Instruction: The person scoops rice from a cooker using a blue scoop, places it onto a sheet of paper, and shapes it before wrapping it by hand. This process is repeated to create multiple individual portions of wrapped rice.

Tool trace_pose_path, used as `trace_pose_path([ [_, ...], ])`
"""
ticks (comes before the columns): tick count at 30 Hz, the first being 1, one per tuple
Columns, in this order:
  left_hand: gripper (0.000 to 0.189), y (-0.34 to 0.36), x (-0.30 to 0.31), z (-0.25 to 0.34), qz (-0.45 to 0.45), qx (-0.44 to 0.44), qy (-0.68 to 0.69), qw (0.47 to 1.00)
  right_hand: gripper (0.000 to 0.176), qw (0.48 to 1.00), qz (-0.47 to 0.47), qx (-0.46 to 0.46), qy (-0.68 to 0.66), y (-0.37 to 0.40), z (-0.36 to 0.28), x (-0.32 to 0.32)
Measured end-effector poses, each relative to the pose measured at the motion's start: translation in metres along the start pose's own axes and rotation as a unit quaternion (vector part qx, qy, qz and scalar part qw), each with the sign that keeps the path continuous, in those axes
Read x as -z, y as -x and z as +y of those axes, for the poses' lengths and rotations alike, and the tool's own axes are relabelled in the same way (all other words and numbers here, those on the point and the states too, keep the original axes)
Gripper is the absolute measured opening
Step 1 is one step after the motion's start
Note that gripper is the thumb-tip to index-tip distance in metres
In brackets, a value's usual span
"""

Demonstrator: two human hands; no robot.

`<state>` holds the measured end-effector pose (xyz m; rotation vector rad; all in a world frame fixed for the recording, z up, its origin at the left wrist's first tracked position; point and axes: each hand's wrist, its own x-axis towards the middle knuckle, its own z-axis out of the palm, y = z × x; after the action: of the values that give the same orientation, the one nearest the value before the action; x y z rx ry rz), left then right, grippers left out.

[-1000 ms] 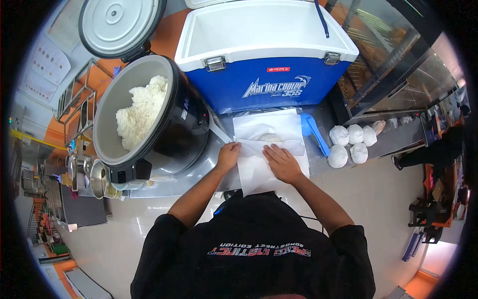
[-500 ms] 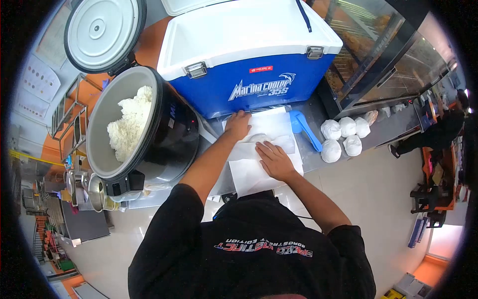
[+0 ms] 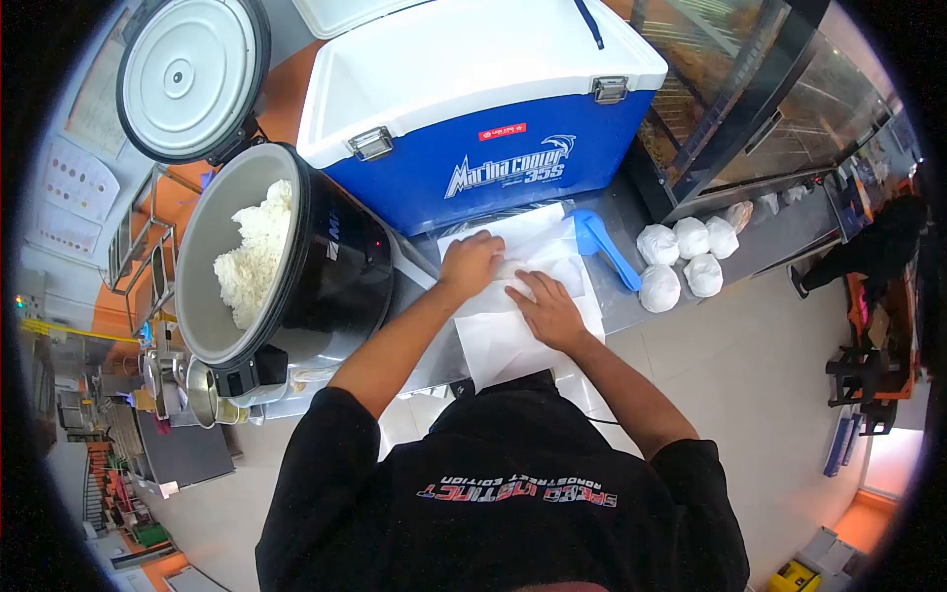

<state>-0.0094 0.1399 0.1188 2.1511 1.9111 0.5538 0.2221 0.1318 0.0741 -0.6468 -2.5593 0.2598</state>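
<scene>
A small white paper-wrapped bundle (image 3: 510,268) lies on white paper sheets (image 3: 493,345) on the counter. My left hand (image 3: 473,262) has its fingers bent round the left end of the bundle. From the near right side, my right hand (image 3: 547,311) grips the folded paper, its fingers curled at the bundle's edge. What the wrap contains is hidden. A blue rice scoop (image 3: 604,247) rests beside the sheets on the right. Past it sit several round white paper-wrapped balls (image 3: 659,288).
To the left stands an open rice cooker (image 3: 340,257) with white rice (image 3: 258,255) inside, its lid (image 3: 192,79) raised. A blue-and-white cooler (image 3: 493,148) stands behind the paper. A glass display case (image 3: 740,109) is at the back right. Another person (image 3: 873,242) stands far right.
My right hand has gone from lying flat on the fold to curled fingers at the bundle's edge. My left hand has closed in on the bundle's left end. The view has shifted slightly.
</scene>
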Motion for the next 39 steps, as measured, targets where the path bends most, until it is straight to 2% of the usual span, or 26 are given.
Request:
trace_pose_path([
  [5,0.012,0.037,-0.010,0.002,0.049,-0.085,-0.058,0.993,0.039,0.998,0.030,-0.044,-0.028,-0.013,0.008,-0.002],
  [7,0.011,0.046,-0.016,0.002,0.068,-0.106,-0.079,0.989,0.043,0.990,0.063,-0.111,-0.052,-0.019,0.007,-0.003],
  [11,0.016,0.055,-0.025,-0.001,0.072,-0.136,-0.093,0.984,0.046,0.982,0.110,-0.148,-0.031,-0.035,0.010,0.007],
  [13,0.019,0.059,-0.024,0.002,0.064,-0.140,-0.100,0.983,0.045,0.985,0.062,-0.140,0.083,-0.041,0.014,0.013],
  [14,0.023,0.061,-0.023,0.004,0.067,-0.133,-0.097,0.984,0.038,0.985,0.040,-0.123,0.115,-0.042,0.019,0.011],
  [15,0.027,0.061,-0.024,0.006,0.071,-0.126,-0.094,0.985,0.038,0.985,0.040,-0.121,0.116,-0.044,0.024,0.011],
  [17,0.030,0.062,-0.024,0.009,0.070,-0.105,-0.087,0.988,0.032,0.975,-0.067,-0.103,0.186,-0.051,0.035,0.009],
  [18,0.033,0.062,-0.024,0.009,0.066,-0.084,-0.082,0.991,0.032,0.975,-0.067,-0.102,0.186,-0.060,0.036,0.016],
  [20,0.032,0.063,-0.025,0.010,0.061,-0.057,-0.079,0.993,0.025,0.943,-0.209,-0.149,0.213,-0.079,0.031,0.037],
  [21,0.031,0.063,-0.026,0.009,0.055,-0.030,-0.077,0.995,0.025,0.943,-0.209,-0.148,0.213,-0.080,0.031,0.037],
  [23,0.029,0.063,-0.027,0.006,0.062,-0.018,-0.082,0.995,0.027,0.927,-0.215,-0.245,0.183,-0.080,0.031,0.038],
  [24,0.026,0.063,-0.029,0.005,0.067,-0.006,-0.087,0.994,0.027,0.927,-0.216,-0.244,0.185,-0.081,0.027,0.043],
  [26,0.023,0.061,-0.026,0.007,0.067,0.001,-0.089,0.994,0.042,0.919,-0.188,-0.325,0.122,-0.086,0.009,0.063],
  [27,0.020,0.061,-0.025,0.008,0.065,0.008,-0.093,0.994,0.042,0.919,-0.190,-0.323,0.123,-0.085,-0.001,0.075],
  [29,0.018,0.059,-0.024,0.008,0.069,0.001,-0.104,0.992,0.062,0.962,-0.099,-0.251,-0.033,-0.082,-0.022,0.092],
  [30,0.016,0.061,-0.024,0.008,0.071,-0.008,-0.116,0.991,0.062,0.962,-0.100,-0.250,-0.034,-0.078,-0.023,0.084],
  [32,0.014,0.063,-0.021,0.009,0.069,-0.019,-0.132,0.989,0.075,0.954,-0.131,-0.271,-0.004,-0.068,-0.017,0.055],
  [33,0.013,0.062,-0.020,0.010,0.068,-0.030,-0.148,0.986,0.075,0.954,-0.129,-0.272,-0.002,-0.064,-0.011,0.045],
  [35,0.015,0.064,-0.023,0.008,0.071,-0.038,-0.146,0.986,0.061,0.959,-0.139,-0.245,0.018,-0.056,0.006,0.027],
  [36,0.016,0.067,-0.025,0.005,0.071,-0.045,-0.145,0.986,0.061,0.959,-0.139,-0.245,0.017,-0.050,0.016,0.014],
  [38,0.018,0.071,-0.027,0.000,0.068,-0.035,-0.129,0.989,0.043,0.965,-0.116,-0.233,0.031,-0.044,0.034,-0.004],
  [39,0.020,0.073,-0.029,-0.002,0.064,-0.027,-0.113,0.991,0.043,0.965,-0.117,-0.233,0.031,-0.041,0.035,-0.003],
])
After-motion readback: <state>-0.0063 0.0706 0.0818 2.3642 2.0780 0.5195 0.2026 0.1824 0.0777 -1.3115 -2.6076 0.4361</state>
